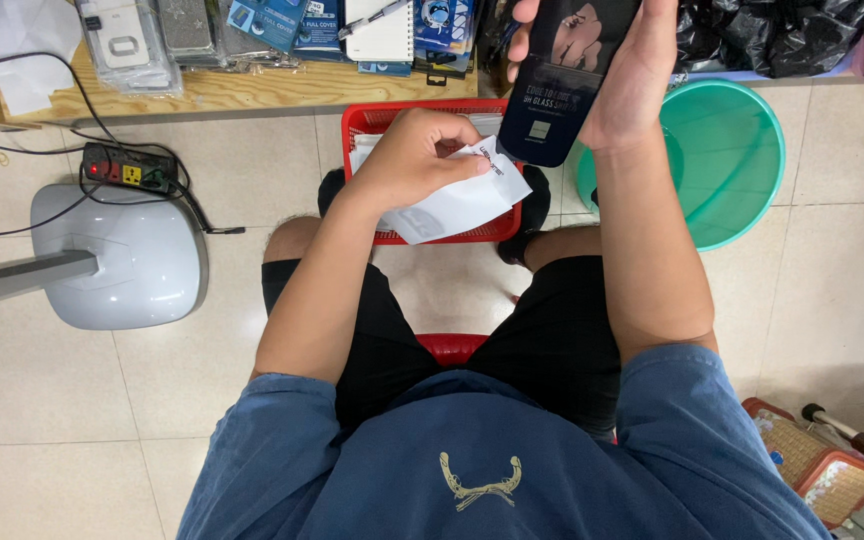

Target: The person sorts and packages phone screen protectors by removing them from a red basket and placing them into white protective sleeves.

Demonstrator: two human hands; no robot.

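Observation:
My right hand (624,70) holds up a long black flat package (570,80) with a printed picture, raised above my knees. My left hand (420,152) pinches a white paper sleeve (462,200) right at the package's lower end; the two touch there. Both hover over a red plastic basket (422,112) on the floor between my feet. I sit on a red stool (452,347), in black shorts and a blue shirt.
A teal plastic basin (737,160) stands right of the basket. A low wooden shelf (252,88) at the top carries packaged phone cases and a notebook. On the left lie a white fan base (132,255), a power strip (128,170) and cables. Black bags sit top right.

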